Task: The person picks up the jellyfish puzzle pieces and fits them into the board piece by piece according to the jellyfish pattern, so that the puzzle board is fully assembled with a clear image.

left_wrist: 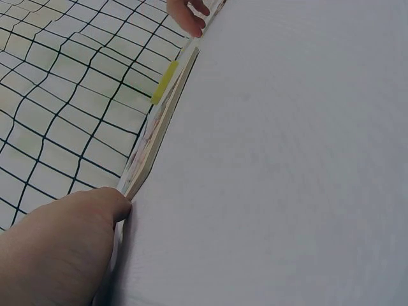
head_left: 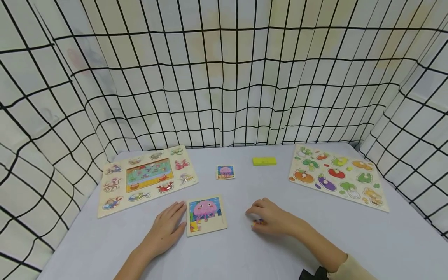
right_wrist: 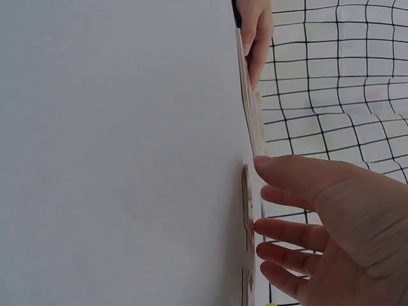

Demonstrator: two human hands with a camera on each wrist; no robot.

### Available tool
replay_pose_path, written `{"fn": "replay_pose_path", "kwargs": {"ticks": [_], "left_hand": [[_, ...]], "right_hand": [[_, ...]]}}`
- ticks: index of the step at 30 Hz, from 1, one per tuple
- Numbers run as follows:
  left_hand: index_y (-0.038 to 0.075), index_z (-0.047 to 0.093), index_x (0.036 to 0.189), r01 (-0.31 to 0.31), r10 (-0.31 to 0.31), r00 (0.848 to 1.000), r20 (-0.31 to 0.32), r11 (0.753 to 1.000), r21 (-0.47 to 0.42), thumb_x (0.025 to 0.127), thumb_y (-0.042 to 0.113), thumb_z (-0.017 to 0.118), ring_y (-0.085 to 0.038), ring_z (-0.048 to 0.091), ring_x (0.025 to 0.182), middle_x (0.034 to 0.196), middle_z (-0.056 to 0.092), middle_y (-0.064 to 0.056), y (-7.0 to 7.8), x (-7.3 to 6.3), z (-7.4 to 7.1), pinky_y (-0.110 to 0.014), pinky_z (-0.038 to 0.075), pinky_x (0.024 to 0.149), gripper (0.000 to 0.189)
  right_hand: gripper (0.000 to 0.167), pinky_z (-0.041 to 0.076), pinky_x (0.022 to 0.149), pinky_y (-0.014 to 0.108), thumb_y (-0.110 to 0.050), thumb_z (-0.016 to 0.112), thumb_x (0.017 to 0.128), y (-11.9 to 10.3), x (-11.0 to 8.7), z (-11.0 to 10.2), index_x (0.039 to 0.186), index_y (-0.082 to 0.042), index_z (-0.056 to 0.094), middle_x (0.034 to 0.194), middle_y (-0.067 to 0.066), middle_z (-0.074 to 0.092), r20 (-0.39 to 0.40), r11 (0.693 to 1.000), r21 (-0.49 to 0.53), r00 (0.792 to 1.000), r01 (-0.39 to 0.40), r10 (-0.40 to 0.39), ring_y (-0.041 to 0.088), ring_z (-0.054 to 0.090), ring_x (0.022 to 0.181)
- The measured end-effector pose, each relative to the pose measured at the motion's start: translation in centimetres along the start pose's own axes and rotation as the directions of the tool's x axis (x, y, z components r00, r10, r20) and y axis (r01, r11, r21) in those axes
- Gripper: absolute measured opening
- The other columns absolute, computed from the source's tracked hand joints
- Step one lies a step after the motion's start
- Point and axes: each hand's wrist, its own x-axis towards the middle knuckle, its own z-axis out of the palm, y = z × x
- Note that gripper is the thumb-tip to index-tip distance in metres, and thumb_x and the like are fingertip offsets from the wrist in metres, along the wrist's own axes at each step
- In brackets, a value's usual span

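A square wooden jigsaw board (head_left: 207, 214) with a pink jellyfish picture lies near the front middle of the table; bare wood shows at its lower right. My left hand (head_left: 167, 227) rests along its left side, fingers extended, the thumb near the lower corner. In the left wrist view the thumb meets the edge of the board (left_wrist: 153, 143). To the right, my right hand (head_left: 274, 218) lies low over small colourful jigsaw pieces (head_left: 259, 222), partly hidden under it. The right wrist view shows loosely bent, spread fingers beside the thin pieces (right_wrist: 248, 223), which lie on the table.
Behind the jigsaw are a small jellyfish picture card (head_left: 225, 172) and a yellow block (head_left: 264, 161). A sea-animal puzzle board (head_left: 143, 200) lies at left, a vegetable puzzle board (head_left: 344, 181) at right. Black netting (head_left: 224, 89) over pale walls borders the white table (head_left: 241, 256).
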Motion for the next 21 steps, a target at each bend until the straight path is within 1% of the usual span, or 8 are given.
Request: {"fn": "replay_pose_path", "kwargs": {"ticks": [1, 4, 7, 8, 11, 16, 21], "left_hand": [[0.003, 0.041, 0.137, 0.0, 0.0, 1.0, 0.0, 1.0, 0.0, 0.089, 0.023, 0.059, -0.032, 0.026, 0.133, 0.143, 0.036, -0.011, 0.0, 0.0, 0.0, -0.056, 0.021, 0.103, 0.054], [0.003, 0.041, 0.137, -0.001, 0.001, 1.0, -0.002, 1.0, 0.002, 0.089, 0.023, 0.058, -0.032, 0.026, 0.133, 0.143, 0.036, -0.011, 0.0, 0.0, -0.1, -0.056, 0.021, 0.103, 0.054], [0.003, 0.042, 0.136, -0.004, 0.004, 1.0, -0.008, 1.0, 0.004, 0.089, 0.023, 0.058, -0.032, 0.026, 0.133, 0.143, 0.037, -0.011, 0.1, 0.1, -0.1, -0.056, 0.021, 0.103, 0.054], [0.003, 0.042, 0.136, -0.006, 0.006, 1.0, -0.01, 1.0, 0.004, 0.089, 0.023, 0.058, -0.032, 0.027, 0.133, 0.142, 0.037, -0.011, 0.1, 0.1, -0.1, -0.056, 0.021, 0.102, 0.054], [0.002, 0.041, 0.137, -0.007, 0.007, 1.0, -0.007, 1.0, 0.001, 0.089, 0.022, 0.058, -0.032, 0.026, 0.133, 0.143, 0.036, -0.011, 0.0, 0.1, 0.0, -0.056, 0.021, 0.102, 0.054], [0.002, 0.041, 0.137, 0.0, 0.0, 1.0, -0.004, 1.0, 0.002, 0.089, 0.023, 0.058, -0.032, 0.026, 0.133, 0.143, 0.036, -0.011, -0.1, 0.0, 0.1, -0.056, 0.021, 0.103, 0.054], [0.002, 0.041, 0.137, 0.008, -0.008, 1.0, -0.002, 1.0, 0.006, 0.089, 0.023, 0.057, -0.032, 0.026, 0.133, 0.143, 0.035, -0.011, -0.2, 0.0, 0.1, -0.056, 0.021, 0.103, 0.054]], "right_hand": [[0.031, 0.045, 0.08, 0.029, -0.027, 0.066, 0.084, 0.2, -0.3, 0.0, 0.11, -0.011, 0.063, 0.107, 0.001, 0.054, -0.015, 1.0, -0.014, 1.0, 0.02, -0.02, 0.014, 0.047, 0.096], [0.03, 0.045, 0.08, 0.031, -0.026, 0.069, 0.082, 0.6, -1.1, -0.2, 0.105, -0.009, 0.064, 0.106, 0.002, 0.054, -0.038, 0.999, -0.018, 0.998, 0.042, -0.043, 0.015, 0.047, 0.096], [0.029, 0.045, 0.083, 0.032, -0.024, 0.071, 0.08, 0.8, -1.6, -0.4, 0.105, -0.009, 0.065, 0.108, 0.002, 0.053, -0.034, 1.0, 0.019, 0.999, 0.02, -0.02, 0.016, 0.047, 0.098], [0.028, 0.044, 0.085, 0.033, -0.023, 0.071, 0.08, 0.8, -1.7, -0.4, 0.105, -0.011, 0.065, 0.109, 0.002, 0.053, -0.022, 0.999, 0.043, 1.0, -0.005, 0.006, 0.016, 0.046, 0.1], [0.024, 0.043, 0.087, 0.033, -0.022, 0.069, 0.081, 0.9, -2.0, -0.3, 0.103, -0.014, 0.065, 0.112, 0.0, 0.052, -0.007, 0.995, 0.088, 0.999, -0.048, 0.048, 0.016, 0.045, 0.104], [0.016, 0.043, 0.082, 0.027, -0.022, 0.069, 0.082, 1.2, -2.2, 0.0, 0.096, -0.018, 0.066, 0.11, -0.006, 0.052, -0.016, 0.989, 0.13, 0.997, -0.069, 0.072, 0.012, 0.045, 0.101], [0.01, 0.043, 0.076, 0.023, -0.019, 0.07, 0.081, 1.2, -2.2, 0.1, 0.09, -0.02, 0.064, 0.106, -0.008, 0.052, -0.029, 0.984, 0.168, 0.997, -0.062, 0.067, 0.011, 0.045, 0.098]]}}
